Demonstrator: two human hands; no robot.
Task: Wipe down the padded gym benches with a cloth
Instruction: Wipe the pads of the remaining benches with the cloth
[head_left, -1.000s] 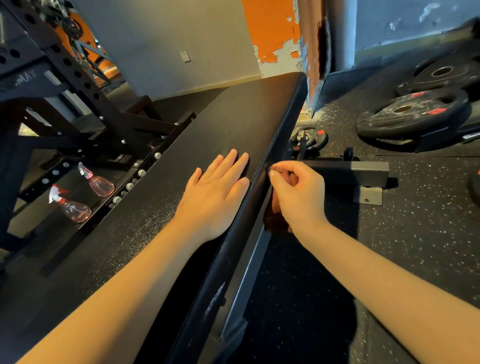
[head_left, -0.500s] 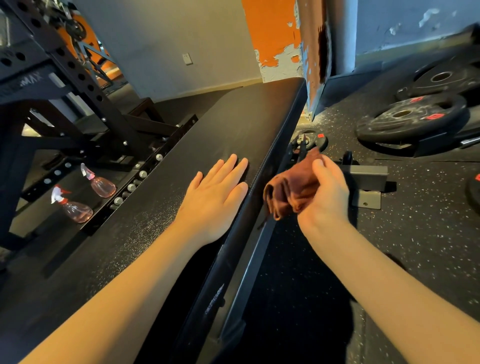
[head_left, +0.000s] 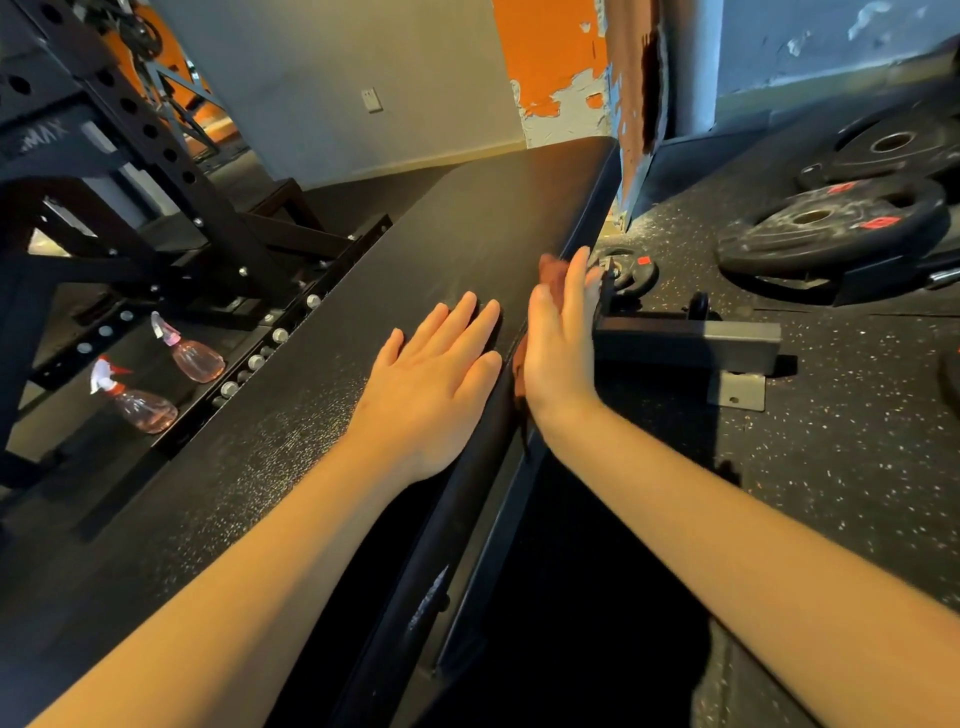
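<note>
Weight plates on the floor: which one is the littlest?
The plate lying right beside the bench, just past the right hand. It shows one red tag, and the big plates farther right are much wider.

The left hand (head_left: 436, 384) lies flat on the surface (head_left: 467, 234) near its right edge. The right hand (head_left: 558, 343) stands just beside it against that edge, with the cloth (head_left: 548, 270) between palm and surface side. Left of the hands and lower, a near spray bottle (head_left: 140, 402) and a far spray bottle (head_left: 195, 353) lie on the floor by a rack (head_left: 130, 171); right of them a crossbar (head_left: 685, 338) rests on the floor, with weight plates (head_left: 831, 223) beyond.
</note>
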